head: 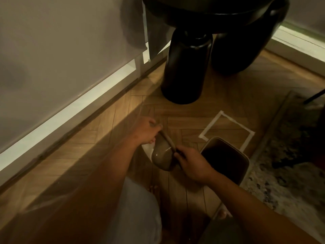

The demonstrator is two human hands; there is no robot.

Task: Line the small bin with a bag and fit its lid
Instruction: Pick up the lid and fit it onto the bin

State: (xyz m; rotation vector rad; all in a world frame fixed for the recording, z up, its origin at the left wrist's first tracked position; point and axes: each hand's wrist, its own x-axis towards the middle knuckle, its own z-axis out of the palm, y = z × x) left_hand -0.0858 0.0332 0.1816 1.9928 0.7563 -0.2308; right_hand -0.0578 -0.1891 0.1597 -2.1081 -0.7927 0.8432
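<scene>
A small beige bin [245, 156] stands open on the wooden floor at lower right, its inside dark, no bag visible in it. Just left of it I hold the beige lid [162, 156] tilted on edge above the floor. My left hand [146, 131] grips the lid's far rim. My right hand [191, 164] grips its near rim, right beside the bin's left wall. Something white [147, 149] shows under the lid; I cannot tell what it is.
A white tape square [226, 126] marks the floor behind the bin. Black rounded table legs [184, 67] stand beyond it. A wall with a white skirting board [70, 110] runs along the left. A patterned rug [288, 164] lies at right. My knees are below.
</scene>
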